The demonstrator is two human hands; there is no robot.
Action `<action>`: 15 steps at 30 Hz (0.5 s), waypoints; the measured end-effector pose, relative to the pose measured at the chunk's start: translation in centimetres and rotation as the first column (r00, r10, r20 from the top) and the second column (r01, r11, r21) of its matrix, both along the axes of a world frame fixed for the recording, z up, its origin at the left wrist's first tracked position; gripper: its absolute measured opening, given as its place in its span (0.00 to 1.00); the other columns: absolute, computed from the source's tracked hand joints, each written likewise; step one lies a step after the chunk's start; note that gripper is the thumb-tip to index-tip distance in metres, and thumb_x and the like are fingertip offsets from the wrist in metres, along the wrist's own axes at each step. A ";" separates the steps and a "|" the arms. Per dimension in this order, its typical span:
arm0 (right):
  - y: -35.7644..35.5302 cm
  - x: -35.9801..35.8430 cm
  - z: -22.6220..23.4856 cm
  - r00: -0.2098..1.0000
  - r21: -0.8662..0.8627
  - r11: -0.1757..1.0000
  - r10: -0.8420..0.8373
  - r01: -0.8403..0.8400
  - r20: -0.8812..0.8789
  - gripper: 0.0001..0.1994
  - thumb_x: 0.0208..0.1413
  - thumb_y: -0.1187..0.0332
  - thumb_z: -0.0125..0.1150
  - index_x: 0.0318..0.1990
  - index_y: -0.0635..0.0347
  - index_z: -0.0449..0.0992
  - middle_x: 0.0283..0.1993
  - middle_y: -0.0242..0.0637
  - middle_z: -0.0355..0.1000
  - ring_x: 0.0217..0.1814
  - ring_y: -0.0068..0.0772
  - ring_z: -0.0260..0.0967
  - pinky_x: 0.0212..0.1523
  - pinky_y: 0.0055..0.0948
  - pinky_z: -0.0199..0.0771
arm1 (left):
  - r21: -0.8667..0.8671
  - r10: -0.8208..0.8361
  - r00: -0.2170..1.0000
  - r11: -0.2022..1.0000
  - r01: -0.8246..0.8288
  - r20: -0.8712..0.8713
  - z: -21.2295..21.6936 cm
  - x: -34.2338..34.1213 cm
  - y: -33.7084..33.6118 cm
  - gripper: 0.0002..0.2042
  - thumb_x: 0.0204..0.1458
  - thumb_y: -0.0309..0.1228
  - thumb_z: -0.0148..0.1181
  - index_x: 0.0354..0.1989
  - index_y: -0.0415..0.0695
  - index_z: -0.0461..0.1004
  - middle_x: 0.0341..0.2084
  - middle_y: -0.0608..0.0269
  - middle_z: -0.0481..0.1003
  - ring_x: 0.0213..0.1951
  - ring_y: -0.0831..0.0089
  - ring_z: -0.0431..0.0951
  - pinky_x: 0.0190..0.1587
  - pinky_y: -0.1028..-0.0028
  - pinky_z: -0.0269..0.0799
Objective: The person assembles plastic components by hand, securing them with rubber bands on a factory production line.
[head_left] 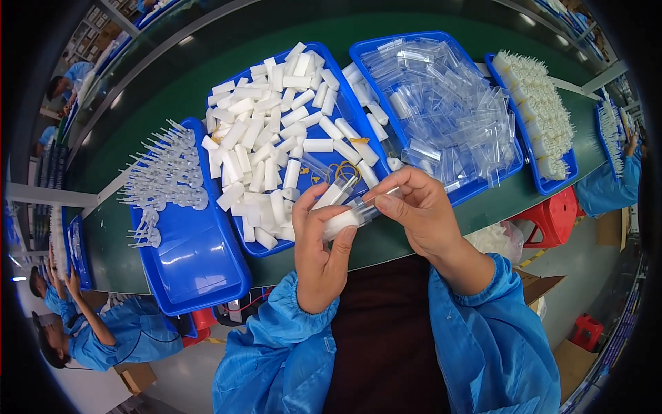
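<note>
white foam stick (343, 222), soft and cylindrical, half inside a clear plastic tube (372, 207), above counter (386, 238) edge | left hand (321, 252) grip clenched on stick | right hand (420, 210) grip pinching tube | behind: blue tray (258, 247) of loose sticks, tray of clear tubes (448, 110) | left tray of white spiked parts (165, 176)

A bare strip of green belt (386, 238) is left open just beyond both hands. Farther reach is blocked by four blue trays set side by side: white cylinders (269, 131) and clear sleeves (448, 110) are heaped high, while the near half of the leftmost tray (200, 262) is left bare.
</note>
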State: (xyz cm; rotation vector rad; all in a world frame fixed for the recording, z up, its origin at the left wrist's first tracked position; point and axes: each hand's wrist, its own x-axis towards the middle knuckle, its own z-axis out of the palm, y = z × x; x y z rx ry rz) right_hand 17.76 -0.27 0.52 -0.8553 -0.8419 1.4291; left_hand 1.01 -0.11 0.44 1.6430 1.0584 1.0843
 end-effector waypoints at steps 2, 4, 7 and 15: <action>-0.1 -0.3 -0.4 1.000 0.000 1.000 -0.021 0.021 -0.009 0.07 0.52 0.75 0.60 0.38 0.64 0.71 0.37 0.38 0.73 0.41 0.22 0.70 0.44 0.21 0.69 | -0.011 0.023 1.000 1.000 -0.024 -0.011 0.0 0.0 0.0 0.09 0.53 0.29 0.55 0.41 0.40 0.69 0.54 0.51 0.56 0.51 0.60 0.65 0.51 0.69 0.63; -0.2 -0.6 -0.4 0.999 0.000 0.999 -0.041 0.041 -0.017 0.07 0.52 0.75 0.60 0.38 0.64 0.71 0.37 0.38 0.73 0.41 0.22 0.70 0.44 0.21 0.69 | -0.011 0.034 0.999 0.999 -0.034 -0.004 0.0 0.1 0.1 0.09 0.53 0.29 0.54 0.41 0.40 0.69 0.54 0.51 0.56 0.51 0.61 0.65 0.50 0.70 0.63; -0.3 -0.9 -0.4 0.996 -0.014 0.997 -0.079 0.079 -0.028 0.07 0.52 0.75 0.59 0.38 0.65 0.71 0.38 0.39 0.73 0.41 0.23 0.70 0.44 0.21 0.69 | 0.008 0.048 0.998 0.999 -0.049 0.026 -0.1 0.3 0.1 0.09 0.54 0.30 0.54 0.40 0.40 0.69 0.53 0.51 0.57 0.51 0.61 0.64 0.50 0.70 0.63; -0.7 -1.5 -0.3 0.991 0.058 0.989 -0.134 0.135 -0.011 0.07 0.52 0.76 0.59 0.38 0.66 0.71 0.38 0.41 0.73 0.42 0.24 0.71 0.44 0.21 0.71 | 0.039 0.070 0.994 0.997 -0.073 0.087 -1.2 0.6 0.1 0.07 0.55 0.30 0.52 0.38 0.40 0.68 0.51 0.49 0.59 0.50 0.62 0.64 0.48 0.71 0.63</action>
